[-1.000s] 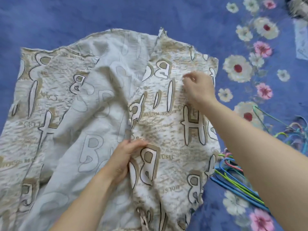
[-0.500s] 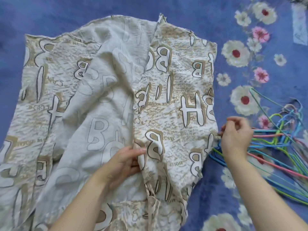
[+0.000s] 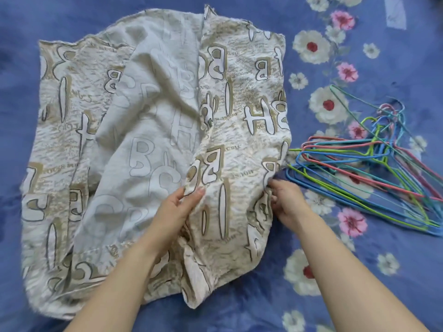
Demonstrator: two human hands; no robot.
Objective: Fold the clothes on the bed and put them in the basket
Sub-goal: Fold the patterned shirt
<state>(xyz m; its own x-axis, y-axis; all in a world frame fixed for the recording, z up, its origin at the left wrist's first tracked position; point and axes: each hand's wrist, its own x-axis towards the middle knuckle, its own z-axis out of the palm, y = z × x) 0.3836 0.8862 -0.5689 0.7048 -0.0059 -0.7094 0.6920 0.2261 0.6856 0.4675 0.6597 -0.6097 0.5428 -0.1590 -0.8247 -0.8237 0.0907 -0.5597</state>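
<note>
On the blue flowered bedspread [image 3: 251,315], coloured wire hangers [image 3: 374,168] lie just beside the spread-out letter-printed garment [image 3: 148,130], whose front edge the left hand [image 3: 178,207] pinches and whose right side the right hand [image 3: 286,202] grips, fingertips hidden in folds.

Crinkled matt cloth garment [image 3: 148,130]; soft matt bedsheet [image 3: 359,295]; thin glossy coated-wire hangers [image 3: 374,168].
</note>
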